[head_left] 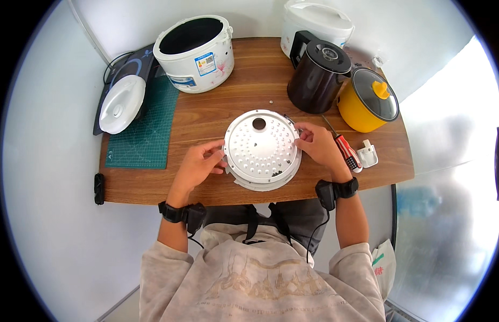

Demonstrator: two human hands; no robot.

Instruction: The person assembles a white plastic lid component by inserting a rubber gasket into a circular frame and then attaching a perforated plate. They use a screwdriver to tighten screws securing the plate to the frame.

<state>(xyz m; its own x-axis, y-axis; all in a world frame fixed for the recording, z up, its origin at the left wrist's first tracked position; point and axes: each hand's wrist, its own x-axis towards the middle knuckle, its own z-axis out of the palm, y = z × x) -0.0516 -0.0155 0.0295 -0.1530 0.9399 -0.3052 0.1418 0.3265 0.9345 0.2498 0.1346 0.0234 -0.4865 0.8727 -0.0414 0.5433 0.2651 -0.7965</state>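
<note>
Centrally, near the table's front edge: one dimpled white metal disc point(257, 145), round hole toward the far side, small dark bits near its lower rim, a white rim piece point(265, 186) showing under the near edge. Left hand point(202, 162): fingers curled at the disc's left rim, thumb and forefinger apart. Right hand point(320, 146): thumb and forefinger at the right rim, also apart; whether either pinches the rim, cannot tell. Right of that hand: red-handled screwdriver point(346, 151), small white fitting point(367, 155). Beyond: yellow pot point(358, 115), glass-lidded; dark kettle point(316, 80). Far left: open white cooker body point(185, 70), white lid point(122, 104), green cutting mat point(145, 145). Support: brown wooden table point(198, 118).
</note>
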